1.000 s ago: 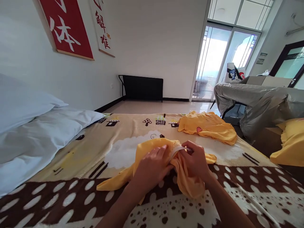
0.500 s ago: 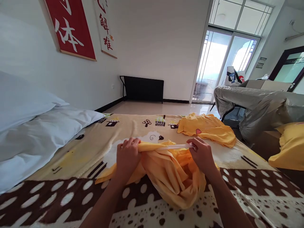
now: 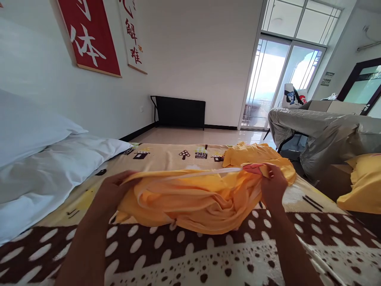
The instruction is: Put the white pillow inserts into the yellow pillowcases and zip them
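Observation:
A yellow cloth (image 3: 190,202) hangs stretched in loose folds between my two hands, just above the patterned blanket (image 3: 166,159). A thin white strip (image 3: 205,173) runs along its upper edge, and a red patch shows near its right end. Whether it is a garment or a cover I cannot tell. My left hand (image 3: 119,186) is closed on the left end, its fingers partly hidden by the fabric. At the right end, my right hand (image 3: 274,183) pinches the edge beside the red patch. Behind that hand lies a second crumpled yellow cloth (image 3: 253,153).
White pillows (image 3: 68,171) rest along the left side. At the right stands a table (image 3: 321,119) under grey plastic sheeting, with a carton on it. A yellow cushion-like bundle (image 3: 361,186) sits at the right edge. A black folded panel (image 3: 180,112) leans against the far wall.
My hands have moved apart, the left one leftward and the right one rightward. The yellow cloth is now spread wider and raised higher, and its red patch has come into view.

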Demonstrator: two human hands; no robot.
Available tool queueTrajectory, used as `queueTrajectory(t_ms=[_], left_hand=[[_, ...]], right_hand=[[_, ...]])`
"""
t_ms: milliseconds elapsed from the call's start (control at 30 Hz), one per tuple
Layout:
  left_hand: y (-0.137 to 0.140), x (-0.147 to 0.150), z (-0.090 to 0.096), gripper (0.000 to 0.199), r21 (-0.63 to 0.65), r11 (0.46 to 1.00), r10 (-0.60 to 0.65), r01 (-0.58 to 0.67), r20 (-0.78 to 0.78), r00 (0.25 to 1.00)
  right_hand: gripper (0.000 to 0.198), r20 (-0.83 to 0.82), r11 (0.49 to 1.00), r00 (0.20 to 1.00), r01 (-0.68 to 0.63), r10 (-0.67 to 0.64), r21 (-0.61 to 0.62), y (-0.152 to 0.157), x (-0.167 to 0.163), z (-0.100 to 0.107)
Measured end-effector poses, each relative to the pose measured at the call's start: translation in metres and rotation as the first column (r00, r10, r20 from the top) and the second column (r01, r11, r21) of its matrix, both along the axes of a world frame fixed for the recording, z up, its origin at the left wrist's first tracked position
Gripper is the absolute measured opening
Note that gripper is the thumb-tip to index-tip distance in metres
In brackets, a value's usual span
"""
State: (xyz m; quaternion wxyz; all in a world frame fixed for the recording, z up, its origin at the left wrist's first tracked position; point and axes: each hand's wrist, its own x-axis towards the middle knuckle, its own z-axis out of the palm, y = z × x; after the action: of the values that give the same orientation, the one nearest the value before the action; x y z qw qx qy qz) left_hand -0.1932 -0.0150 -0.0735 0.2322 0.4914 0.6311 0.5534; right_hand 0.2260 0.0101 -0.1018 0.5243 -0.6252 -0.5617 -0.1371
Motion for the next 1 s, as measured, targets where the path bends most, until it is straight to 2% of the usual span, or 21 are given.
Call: queueTrajectory(t_ms=[67,100,133,167,200,233,267,300,333,367,433,467,500,533,567,633,700,767,867,933,1000], left_hand=[[-0.009,0.004,0.008,0.039,0.126,0.987,0.090,-0.101,0.090,0.992],[-0.013,0.005,0.012,0.036,0.163,0.983,0.070,-0.089,0.118,0.991],[-0.018,0.004,0.014,0.031,0.194,0.979,0.046,-0.066,0.106,0.993],[-0.023,0.002,0.016,0.028,0.195,0.981,-0.016,0.002,0.073,0.997],[-0.027,-0.002,0.017,0.027,0.172,0.980,-0.104,0.098,0.029,0.994],[-0.031,-0.007,0.017,0.030,0.116,0.968,-0.222,0.223,-0.026,0.975],[-0.034,-0.013,0.017,0.033,0.024,0.932,-0.359,0.362,-0.085,0.929],[-0.036,-0.019,0.016,0.036,-0.086,0.875,-0.485,0.477,-0.138,0.864],[-0.037,-0.025,0.016,0.037,-0.198,0.806,-0.589,0.558,-0.175,0.789],[-0.037,-0.030,0.015,0.037,-0.288,0.736,-0.671,0.612,-0.190,0.717],[-0.032,-0.038,0.012,0.041,-0.368,0.631,-0.767,0.682,-0.166,0.620],[-0.027,-0.041,0.009,0.048,-0.366,0.621,-0.774,0.693,-0.151,0.614],[-0.021,-0.043,0.005,0.055,-0.362,0.634,-0.762,0.684,-0.141,0.632],[-0.015,-0.043,-0.001,0.061,-0.379,0.659,-0.736,0.650,-0.141,0.663],[-0.007,-0.044,-0.008,0.064,-0.414,0.696,-0.691,0.586,-0.163,0.705],[0.011,-0.042,-0.026,0.074,-0.528,0.731,-0.617,0.431,-0.244,0.748],[0.028,-0.036,-0.047,0.085,-0.607,0.715,-0.612,0.347,-0.305,0.730],[0.039,-0.025,-0.064,0.090,-0.650,0.678,-0.651,0.345,-0.311,0.692],[0.040,0.010,-0.066,0.090,-0.619,0.691,-0.679,0.373,-0.381,0.627],[0.033,0.045,-0.045,0.091,-0.446,0.785,-0.617,0.431,-0.494,0.613],[0.026,0.081,-0.007,0.096,-0.166,0.836,-0.522,0.524,-0.536,0.664]], right_hand=[[0.029,-0.054,0.971,0.998,-0.028,0.042,0.236,-0.021,0.000,0.018],[0.025,-0.004,0.972,0.986,-0.164,0.167,0.167,-0.034,0.002,0.027],[0.021,0.052,0.932,0.931,-0.361,0.362,-0.028,-0.049,0.003,0.036],[0.021,0.060,0.758,0.784,-0.573,0.617,-0.313,-0.062,0.005,0.044],[0.027,-0.023,0.437,0.537,-0.709,0.843,-0.553,-0.074,0.008,0.051],[0.036,-0.162,0.091,0.268,-0.732,0.950,-0.675,-0.083,0.009,0.056],[0.048,-0.286,-0.167,0.053,-0.706,0.957,-0.688,-0.086,0.010,0.058],[0.057,-0.353,-0.292,-0.065,-0.708,0.933,-0.643,-0.085,0.009,0.058],[0.061,-0.368,-0.289,-0.068,-0.757,0.927,-0.586,-0.079,0.007,0.054],[0.059,-0.349,-0.166,0.041,-0.824,0.936,-0.541,-0.069,0.004,0.048],[0.050,-0.280,0.252,0.445,-0.813,0.851,-0.525,-0.039,-0.006,0.028],[0.048,-0.234,0.450,0.635,-0.717,0.736,-0.532,-0.023,-0.013,0.014],[0.048,-0.199,0.599,0.777,-0.596,0.597,-0.534,-0.007,-0.020,-0.001],[0.046,-0.206,0.678,0.856,-0.505,0.475,-0.533,0.007,-0.027,-0.017],[0.044,-0.244,0.698,0.883,-0.468,0.402,-0.542,0.019,-0.035,-0.032],[0.048,-0.301,0.673,0.877,-0.480,0.374,-0.563,0.035,-0.049,-0.059],[0.051,-0.346,0.627,0.843,-0.538,0.413,-0.563,0.041,-0.060,-0.077],[0.051,-0.377,0.625,0.815,-0.579,0.440,-0.523,0.041,-0.068,-0.082],[0.050,-0.387,0.687,0.796,-0.600,0.465,-0.410,0.034,-0.073,-0.065],[0.048,-0.391,0.701,0.763,-0.637,0.515,-0.320,0.026,-0.078,-0.037],[0.043,-0.403,0.640,0.662,-0.739,0.631,-0.212,0.015,-0.086,0.002]])
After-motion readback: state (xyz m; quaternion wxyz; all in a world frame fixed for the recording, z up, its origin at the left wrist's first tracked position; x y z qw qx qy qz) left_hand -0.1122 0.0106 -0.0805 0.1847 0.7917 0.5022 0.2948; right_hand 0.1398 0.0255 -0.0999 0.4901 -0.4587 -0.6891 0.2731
